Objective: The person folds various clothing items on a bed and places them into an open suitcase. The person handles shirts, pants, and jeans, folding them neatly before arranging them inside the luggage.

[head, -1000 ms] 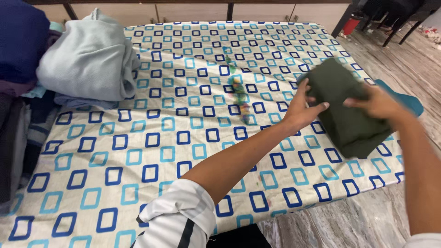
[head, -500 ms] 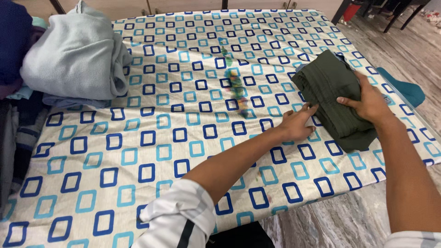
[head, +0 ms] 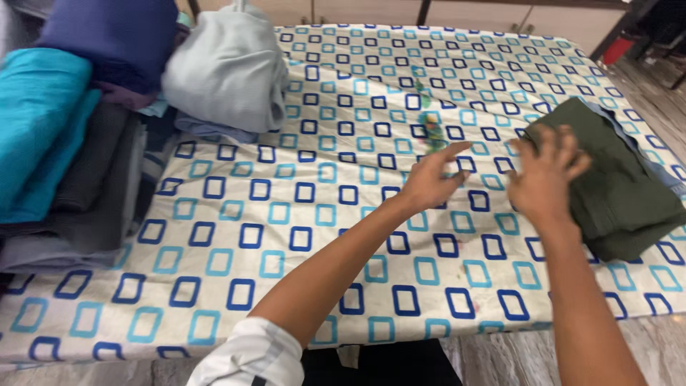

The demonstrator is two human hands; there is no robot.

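A folded dark green garment (head: 618, 179) lies at the right side of a bed covered by a cream sheet (head: 300, 214) printed with blue squares. My right hand (head: 544, 175) hovers at the garment's left edge, fingers spread, holding nothing. My left hand (head: 431, 180) is over the sheet just left of it, fingers apart and empty, a little blurred.
A pale grey folded garment (head: 229, 68) sits at the back left. Left of it are stacked clothes: navy (head: 107, 36), turquoise (head: 39, 121) and dark grey (head: 100, 179). Grey wooden floor (head: 572, 350) runs along the bed's front and right edge.
Both hands have come off the green garment and moved left, fingers opening. The view has swung left, showing more of the clothes stack.
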